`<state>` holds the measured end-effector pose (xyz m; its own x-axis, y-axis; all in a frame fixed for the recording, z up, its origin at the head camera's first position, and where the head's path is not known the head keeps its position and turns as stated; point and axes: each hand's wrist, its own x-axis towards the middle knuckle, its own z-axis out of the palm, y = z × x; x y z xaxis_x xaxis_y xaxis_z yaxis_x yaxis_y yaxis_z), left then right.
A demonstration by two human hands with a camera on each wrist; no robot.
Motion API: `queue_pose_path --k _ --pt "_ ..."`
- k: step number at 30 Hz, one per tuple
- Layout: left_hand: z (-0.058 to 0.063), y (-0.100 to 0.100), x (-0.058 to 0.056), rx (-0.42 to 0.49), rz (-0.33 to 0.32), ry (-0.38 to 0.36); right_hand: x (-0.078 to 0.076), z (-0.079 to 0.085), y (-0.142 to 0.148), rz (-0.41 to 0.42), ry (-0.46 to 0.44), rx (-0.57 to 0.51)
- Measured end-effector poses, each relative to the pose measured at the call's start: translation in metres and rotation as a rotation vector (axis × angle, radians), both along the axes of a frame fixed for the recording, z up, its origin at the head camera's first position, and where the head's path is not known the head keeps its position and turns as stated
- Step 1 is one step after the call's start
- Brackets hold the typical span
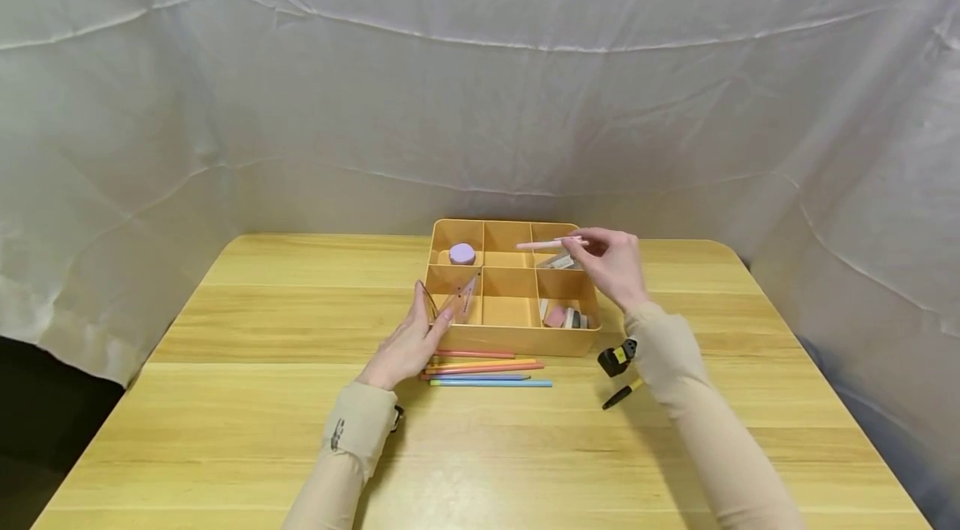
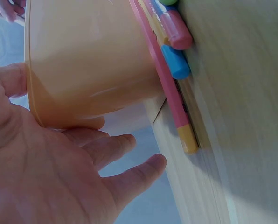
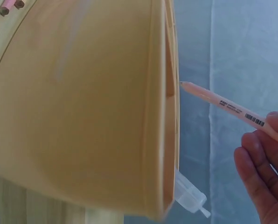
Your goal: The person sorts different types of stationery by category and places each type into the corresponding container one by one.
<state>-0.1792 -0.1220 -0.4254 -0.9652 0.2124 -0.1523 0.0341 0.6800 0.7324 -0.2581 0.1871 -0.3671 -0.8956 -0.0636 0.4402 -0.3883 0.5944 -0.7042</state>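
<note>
My right hand (image 1: 611, 263) pinches a pale pink pen (image 3: 223, 103) between thumb and fingers. The pen lies nearly level above the back right of a yellow-orange divided organizer box (image 1: 517, 338), its tip pointing left. My left hand (image 1: 405, 347) grips the box's front left corner, with the thumb at the rim and the other fingers along the outside. Beside that hand, a clear set square (image 1: 467, 297) leans in the front left compartment. A translucent tube with a narrow tip (image 3: 191, 192) sticks out over the rim near my right hand.
A round lilac item (image 1: 462, 254) sits in the back left compartment. Erasers (image 1: 557, 317) lie in the front right one. Several colored pencils (image 1: 491, 383) lie before the box. A black and yellow tape measure (image 1: 617, 358) and a black-ended pen (image 1: 618, 397) lie to the right.
</note>
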Motion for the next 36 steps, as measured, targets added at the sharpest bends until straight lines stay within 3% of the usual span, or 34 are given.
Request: queue_pose_path --k 9,18,36 --pt "0.001 0.000 0.001 0.011 -0.004 0.000 -0.006 -0.003 -0.012 0.000 -0.066 0.114" --pt "0.002 0.000 0.002 0.021 -0.010 0.001 -0.009 -0.004 -0.017 -0.003 -0.074 0.209" --pt "0.001 -0.001 0.001 0.010 -0.009 0.004 -0.013 -0.007 -0.025 -0.018 -0.179 0.283"
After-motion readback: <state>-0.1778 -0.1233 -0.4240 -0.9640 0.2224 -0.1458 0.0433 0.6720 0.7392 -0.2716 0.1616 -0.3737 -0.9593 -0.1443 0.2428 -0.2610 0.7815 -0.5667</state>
